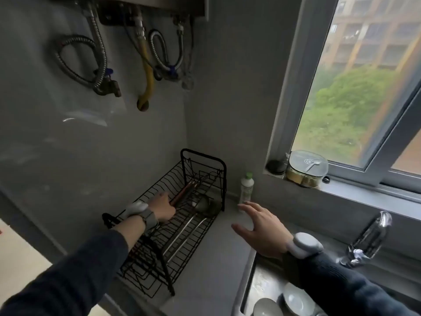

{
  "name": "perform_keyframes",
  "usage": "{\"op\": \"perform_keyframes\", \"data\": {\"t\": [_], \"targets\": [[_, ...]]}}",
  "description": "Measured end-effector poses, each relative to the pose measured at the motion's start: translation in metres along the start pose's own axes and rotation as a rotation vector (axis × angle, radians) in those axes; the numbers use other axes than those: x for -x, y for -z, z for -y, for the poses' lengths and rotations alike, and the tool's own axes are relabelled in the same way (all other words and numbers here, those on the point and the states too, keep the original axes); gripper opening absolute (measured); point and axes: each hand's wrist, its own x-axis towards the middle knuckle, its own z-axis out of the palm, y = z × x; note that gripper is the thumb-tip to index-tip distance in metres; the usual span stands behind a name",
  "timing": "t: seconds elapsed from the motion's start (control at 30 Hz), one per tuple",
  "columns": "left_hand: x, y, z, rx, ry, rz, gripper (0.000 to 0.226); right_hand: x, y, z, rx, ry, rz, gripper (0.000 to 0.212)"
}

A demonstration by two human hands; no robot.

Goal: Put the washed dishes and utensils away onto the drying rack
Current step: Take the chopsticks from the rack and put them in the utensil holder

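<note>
A black wire drying rack stands in the counter corner. Inside it lie a metal ladle and a second long metal utensil. My left hand reaches into the rack and grips the near ends of brown chopsticks, which point toward the rack's far end. My right hand hovers above the counter just right of the rack, fingers spread and holding nothing. White dishes sit in the steel sink at the bottom right.
A white bottle with a green cap stands by the wall right of the rack. A chrome faucet rises behind the sink. A lidded container sits on the window sill. Pipes and hoses hang on the wall above.
</note>
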Motion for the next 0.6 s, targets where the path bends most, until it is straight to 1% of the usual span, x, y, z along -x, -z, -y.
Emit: {"op": "perform_keyframes", "data": {"t": [0.1, 0.2, 0.37, 0.6], "targets": [[-0.009, 0.001, -0.001, -0.041, 0.023, 0.059, 0.061, -0.015, -0.001, 0.002, 0.008, 0.001, -0.014, 0.067], [-0.024, -0.004, 0.001, -0.104, 0.008, 0.145, 0.044, -0.03, -0.004, 0.004, 0.003, -0.021, -0.006, 0.063], [-0.04, -0.014, 0.008, -0.128, -0.028, 0.162, 0.028, -0.037, -0.01, 0.004, 0.017, -0.033, 0.013, 0.062], [-0.055, -0.022, 0.017, -0.238, -0.044, 0.167, 0.039, -0.045, -0.014, 0.006, -0.01, -0.037, 0.025, 0.058]]}}
